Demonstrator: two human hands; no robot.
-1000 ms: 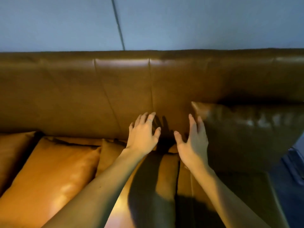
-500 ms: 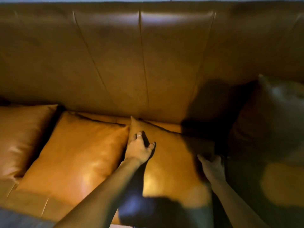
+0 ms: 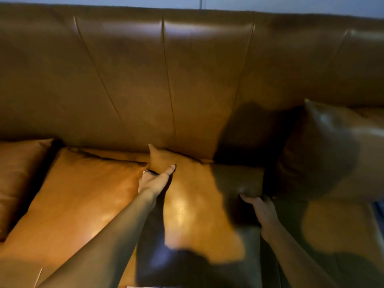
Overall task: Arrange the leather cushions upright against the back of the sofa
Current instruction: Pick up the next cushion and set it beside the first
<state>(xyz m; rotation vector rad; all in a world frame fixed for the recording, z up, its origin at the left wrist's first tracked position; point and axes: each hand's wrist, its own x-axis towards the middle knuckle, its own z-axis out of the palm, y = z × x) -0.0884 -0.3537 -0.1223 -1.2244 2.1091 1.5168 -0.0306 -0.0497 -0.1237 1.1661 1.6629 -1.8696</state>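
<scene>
On the sofa [image 3: 187, 80] seat, 4 cushions show. The middle cushion [image 3: 197, 204] lies flat, its far corner touching the backrest. The left hand [image 3: 154, 181] grips its left edge near that corner, thumb on top and fingers tucked beneath. The right hand [image 3: 259, 206] clasps its right edge. The left cushion [image 3: 72, 194] lies flat beside it. The far-left cushion [image 3: 18, 173] sits at the seat's left edge. The right cushion [image 3: 332, 152] stands leaning toward the backrest.

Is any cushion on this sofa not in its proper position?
Yes. The middle cushion and the one left of it lie flat on the seat, not upright against the sofa back. Both hands grip the middle one.
</scene>
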